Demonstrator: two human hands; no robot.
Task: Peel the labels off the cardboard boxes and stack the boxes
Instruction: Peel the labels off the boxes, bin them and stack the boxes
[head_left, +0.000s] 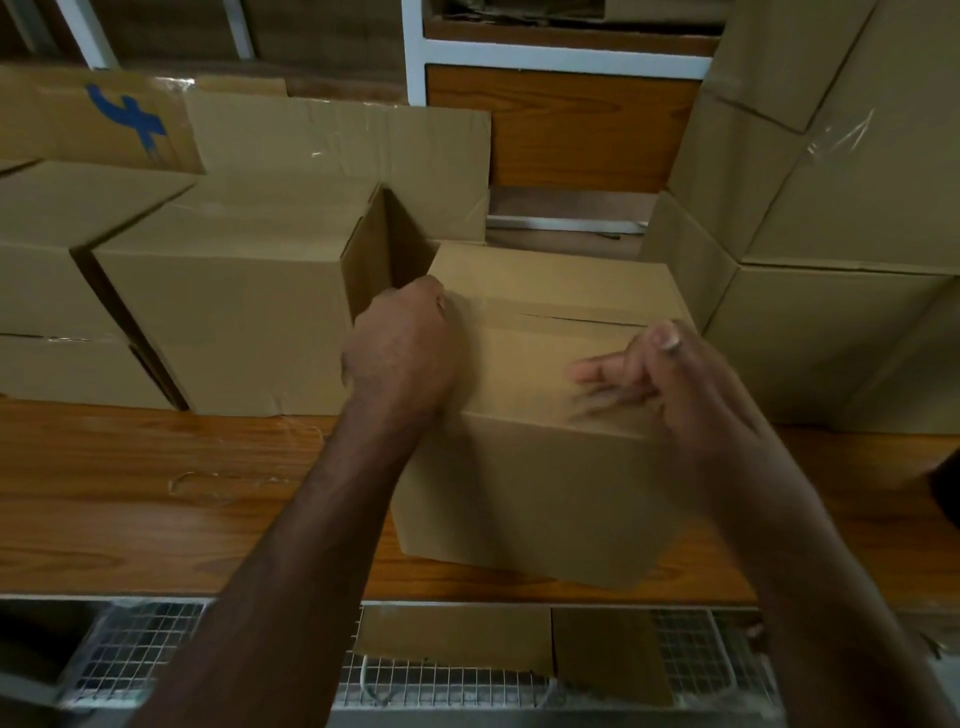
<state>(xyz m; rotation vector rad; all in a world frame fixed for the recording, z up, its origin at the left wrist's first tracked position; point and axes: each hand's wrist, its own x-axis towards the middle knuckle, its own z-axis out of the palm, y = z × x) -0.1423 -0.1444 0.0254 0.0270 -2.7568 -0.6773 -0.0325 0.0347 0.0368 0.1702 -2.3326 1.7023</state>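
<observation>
A plain cardboard box (524, 483) stands on the wooden table (156, 499) in front of me, its top flaps closed with a strip of clear tape (561, 317) along the seam. My left hand (405, 353) is curled over the box's top left edge, its fingers hidden behind the knuckles. My right hand (675, 379) hovers low over the right side of the top, its fingers stretched leftward and blurred, brushing the cardboard, with the thumb raised. No label shows on the faces I can see.
More cardboard boxes crowd the table: a stack at the left (223, 301), one with a blue mark (124, 119) behind it, and tall stacks at the right (831, 312). A wire-mesh rack (457, 680) holding flat cardboard sits below the table's front edge.
</observation>
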